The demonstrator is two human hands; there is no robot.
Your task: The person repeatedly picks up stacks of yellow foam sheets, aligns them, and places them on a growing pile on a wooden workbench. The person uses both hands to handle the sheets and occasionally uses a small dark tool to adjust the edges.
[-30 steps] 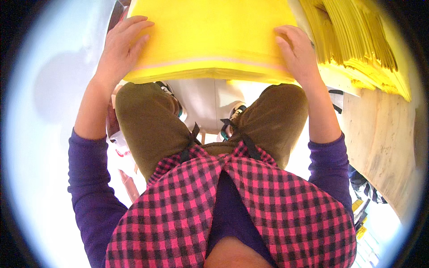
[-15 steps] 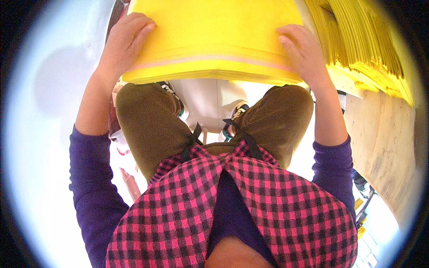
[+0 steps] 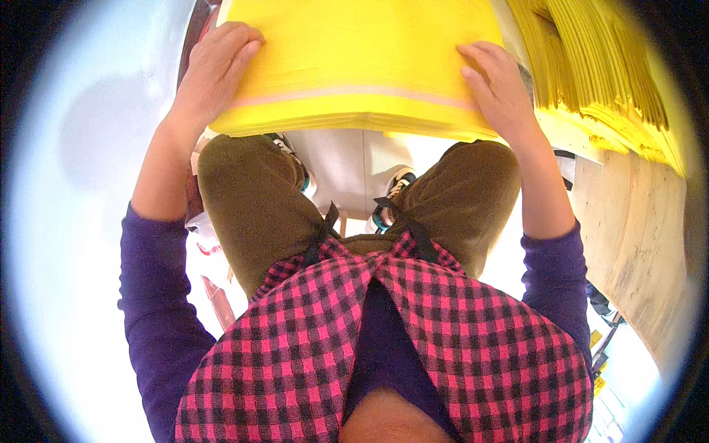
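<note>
A stack of yellow fabric sheets (image 3: pixel 354 59) lies in front of me over my knees, with a pale pink strip across its near part. My left hand (image 3: pixel 219 70) rests on the left side of the stack, its fingers slightly bent and the thumb a little off the forefinger. On the right side, my right hand (image 3: pixel 502 85) touches the top sheet with its fingertips, thumb and forefinger apart. I see no fold of fabric between the fingers of either hand. The stack's far end is cut off by the picture's upper edge.
Several folded yellow fabric pieces (image 3: pixel 598 66) are piled at the far right, beside a pale wooden board (image 3: pixel 628 229). Below the stack are my knees in brown trousers (image 3: pixel 255 199) and my shoes (image 3: pixel 399 181). I wear a pink-and-black checked apron (image 3: pixel 273 354).
The right thumb has moved slightly farther from the forefinger. Both hands stay at the sides of the stack, and the whole view has shifted a little.
</note>
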